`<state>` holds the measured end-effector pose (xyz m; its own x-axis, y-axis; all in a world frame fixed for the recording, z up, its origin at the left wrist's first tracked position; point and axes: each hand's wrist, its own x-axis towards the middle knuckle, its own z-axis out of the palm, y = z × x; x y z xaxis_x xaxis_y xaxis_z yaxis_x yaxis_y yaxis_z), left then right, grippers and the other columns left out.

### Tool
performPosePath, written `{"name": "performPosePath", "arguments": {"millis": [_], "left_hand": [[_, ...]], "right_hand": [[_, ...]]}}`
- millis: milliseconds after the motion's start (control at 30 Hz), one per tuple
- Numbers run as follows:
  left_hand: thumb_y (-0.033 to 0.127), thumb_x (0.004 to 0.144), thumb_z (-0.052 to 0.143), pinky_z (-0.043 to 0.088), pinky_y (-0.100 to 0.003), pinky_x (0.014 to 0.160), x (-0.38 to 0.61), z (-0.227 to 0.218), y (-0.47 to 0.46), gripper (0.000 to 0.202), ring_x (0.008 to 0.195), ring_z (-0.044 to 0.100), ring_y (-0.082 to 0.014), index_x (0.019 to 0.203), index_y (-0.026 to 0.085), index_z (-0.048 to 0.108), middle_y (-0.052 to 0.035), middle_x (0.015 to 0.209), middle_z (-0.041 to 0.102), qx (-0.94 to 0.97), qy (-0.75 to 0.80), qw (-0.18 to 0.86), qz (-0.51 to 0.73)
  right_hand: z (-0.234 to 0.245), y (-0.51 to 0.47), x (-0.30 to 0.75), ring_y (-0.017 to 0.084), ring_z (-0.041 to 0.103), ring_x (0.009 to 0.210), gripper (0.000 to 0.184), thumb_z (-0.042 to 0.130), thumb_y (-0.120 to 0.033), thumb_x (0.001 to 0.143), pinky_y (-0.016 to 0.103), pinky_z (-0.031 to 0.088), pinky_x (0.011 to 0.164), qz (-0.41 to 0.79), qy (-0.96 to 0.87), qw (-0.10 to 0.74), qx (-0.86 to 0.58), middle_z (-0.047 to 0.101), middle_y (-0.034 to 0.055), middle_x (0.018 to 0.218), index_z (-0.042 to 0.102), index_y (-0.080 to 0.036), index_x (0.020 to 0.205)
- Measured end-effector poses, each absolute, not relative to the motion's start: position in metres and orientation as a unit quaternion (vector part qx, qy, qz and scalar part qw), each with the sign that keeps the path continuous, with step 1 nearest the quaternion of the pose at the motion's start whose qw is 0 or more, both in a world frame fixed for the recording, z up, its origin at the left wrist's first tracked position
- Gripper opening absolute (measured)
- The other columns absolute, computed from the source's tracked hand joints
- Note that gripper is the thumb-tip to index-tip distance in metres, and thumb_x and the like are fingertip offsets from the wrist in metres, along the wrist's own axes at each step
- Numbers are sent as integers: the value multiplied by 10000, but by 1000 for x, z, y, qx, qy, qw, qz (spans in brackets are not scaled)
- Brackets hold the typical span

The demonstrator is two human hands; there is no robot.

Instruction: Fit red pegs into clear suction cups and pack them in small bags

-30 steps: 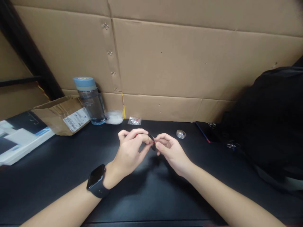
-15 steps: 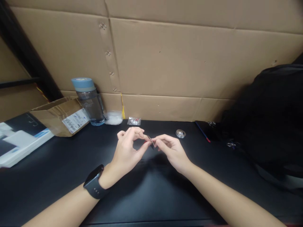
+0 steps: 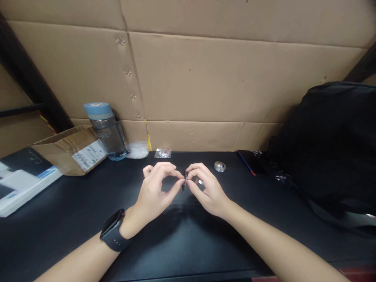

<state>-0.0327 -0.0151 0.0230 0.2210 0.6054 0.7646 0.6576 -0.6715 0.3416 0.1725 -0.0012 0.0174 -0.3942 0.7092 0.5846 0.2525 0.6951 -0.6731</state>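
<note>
A thin, dark disc-like piece point(image 3: 184, 185) with a pale rim stands nearly edge-on above the table, so its faces hardly show. Thumb and fingertips of my left hand point(image 3: 157, 186) pinch it from the left; that wrist wears a black watch point(image 3: 113, 227). From the opposite side my right hand point(image 3: 210, 192) is closed with its thumb and fingertips on the same disc. A small pale, shiny bit point(image 3: 201, 181) shows within the curl of the right fingers; what it is I cannot tell. Beyond that hand a round silver metal part point(image 3: 219, 167) lies on the table.
On the black table point(image 3: 176, 246), a small clear packet point(image 3: 163, 153), a white plastic bundle point(image 3: 138, 150), a blue-lidded bottle point(image 3: 107, 133), a paper bag point(image 3: 67, 152) and a flat box point(image 3: 29, 176) stand left and behind. A black backpack point(image 3: 329, 152) fills the right. Cardboard point(image 3: 205, 82) walls the back.
The disc has turned from a slant to nearly upright and edge-on. My right fingers have shifted and opened into a rounder curl against it. The view has moved slightly.
</note>
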Motion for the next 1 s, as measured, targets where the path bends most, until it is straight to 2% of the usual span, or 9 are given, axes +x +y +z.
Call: {"name": "performPosePath", "arguments": {"millis": [67, 167, 267, 433, 600, 667, 767, 833, 1000], "left_hand": [[235, 936, 601, 397, -403, 918, -34, 26, -17, 167, 1080, 648, -227, 1085, 241, 523, -62, 1094, 721, -792, -391, -16, -469], [281, 876, 656, 387, -417, 963, -35, 28, -17, 417, 1186, 600, -261, 1252, 249, 477, -103, 1277, 649, -824, -380, -57, -417], [290, 846, 679, 348, -435, 976, -34, 24, -13, 521, 1140, 630, -260, 1307, 260, 439, -74, 1203, 689, -833, -403, -71, -373], [235, 862, 640, 310, -436, 1012, -33, 16, -5, 330, 1200, 607, -246, 1171, 276, 532, -36, 1218, 693, -849, -404, -99, -326], [260, 903, 645, 330, -428, 997, -30, 5, 1, 292, 1034, 679, -217, 1164, 265, 513, 8, 986, 757, -832, -411, -166, -334], [252, 919, 634, 333, -427, 996, -29, 1, 3, 267, 1021, 677, -211, 1158, 260, 515, 15, 957, 755, -837, -407, -169, -325], [198, 934, 586, 373, -392, 954, -31, -4, 6, 222, 984, 658, -202, 1148, 250, 553, 0, 969, 738, -855, -393, -143, -307], [169, 952, 544, 398, -356, 908, -33, -5, 8, 209, 956, 640, -193, 1140, 249, 591, -16, 1010, 724, -869, -378, -128, -292], [179, 1001, 507, 365, -348, 909, -37, -3, 9, 194, 973, 618, -191, 1027, 265, 679, -3, 1006, 719, -886, -372, -67, -267]], "right_hand": [[19, -2, 174, 228, 602, 1036, 44, 571, -248, 962, 359, 520, 846, 234, -806, 453, -302, 591, 94, 1165, 612, -246, 949], [21, -2, 176, 239, 578, 1116, 45, 563, -223, 960, 394, 491, 962, 220, -816, 447, -292, 566, 98, 1193, 600, -248, 968], [23, 1, 180, 247, 549, 1180, 51, 562, -205, 954, 410, 459, 1019, 210, -821, 445, -290, 545, 99, 1226, 590, -245, 969], [18, 10, 187, 257, 529, 1180, 52, 588, -197, 940, 441, 440, 1022, 195, -843, 400, -303, 558, 89, 1240, 603, -245, 955], [13, 13, 186, 244, 549, 1105, 54, 621, -187, 924, 443, 459, 992, 186, -871, 345, -297, 595, 73, 1215, 612, -237, 907], [15, 14, 188, 248, 557, 1115, 70, 625, -205, 930, 440, 470, 994, 179, -880, 327, -293, 604, 78, 1208, 619, -247, 985], [19, 20, 199, 270, 556, 1177, 352, 613, -244, 946, 456, 468, 1020, 129, -887, 297, -331, 574, 115, 1303, 553, -260, 1292], [19, 29, 212, 273, 570, 1179, 453, 573, -234, 962, 451, 466, 1017, 78, -882, 265, -381, 562, 130, 1344, 495, -256, 1407], [12, 52, 238, 224, 664, 934, 148, 618, -261, 941, 332, 479, 841, 72, -875, 156, -452, 724, 43, 993, 701, -262, 1064]]}}
